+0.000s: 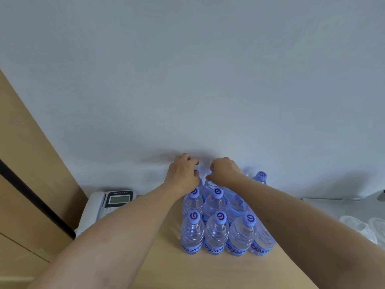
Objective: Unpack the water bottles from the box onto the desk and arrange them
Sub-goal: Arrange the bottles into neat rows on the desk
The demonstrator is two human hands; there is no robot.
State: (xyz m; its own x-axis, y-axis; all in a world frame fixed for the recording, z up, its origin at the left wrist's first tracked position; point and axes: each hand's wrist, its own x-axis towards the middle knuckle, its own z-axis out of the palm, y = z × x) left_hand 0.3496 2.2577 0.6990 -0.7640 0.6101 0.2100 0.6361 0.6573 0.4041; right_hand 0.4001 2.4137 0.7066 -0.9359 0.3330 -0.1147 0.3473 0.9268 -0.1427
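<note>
Several clear water bottles [215, 232] with blue caps and blue labels stand upright in tight rows on the wooden desk [187, 272], close to the white wall. My left hand [182, 174] is closed over the cap of a back-row bottle [199, 181] at the left. My right hand [226, 168] grips the top of the back-row bottle [209, 187] beside it. Both arms reach over the rows and hide parts of the back bottles. One more back-row bottle [260, 177] stands free at the right. The box is not in view.
A white desk phone [104, 205] with a small screen sits at the left against the wall. A wooden panel [31, 163] with a dark strip rises on the far left. Clear plastic items [362, 226] lie at the right edge.
</note>
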